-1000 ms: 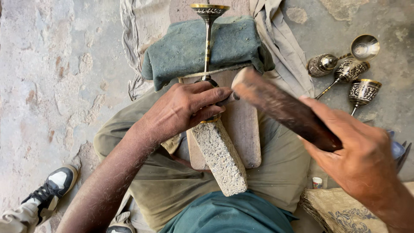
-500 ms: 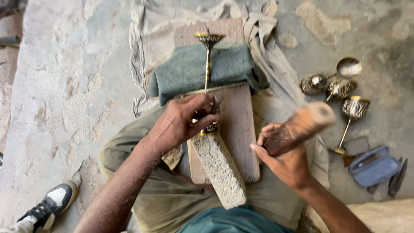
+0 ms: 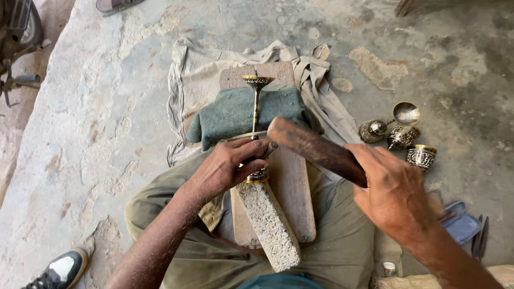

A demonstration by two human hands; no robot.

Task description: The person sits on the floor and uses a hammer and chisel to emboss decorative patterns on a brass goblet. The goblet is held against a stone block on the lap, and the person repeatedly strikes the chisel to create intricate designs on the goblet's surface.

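Two hands work over a wooden board (image 3: 292, 187) across the lap: the left hand (image 3: 225, 168) grips a brass goblet (image 3: 257, 107) lying along the board's middle, stem over a green cloth pad (image 3: 230, 115). Right hand (image 3: 393, 192), fingers wrapped around a wooden mallet (image 3: 313, 150), seems mid-strike; the blow needs square aim.
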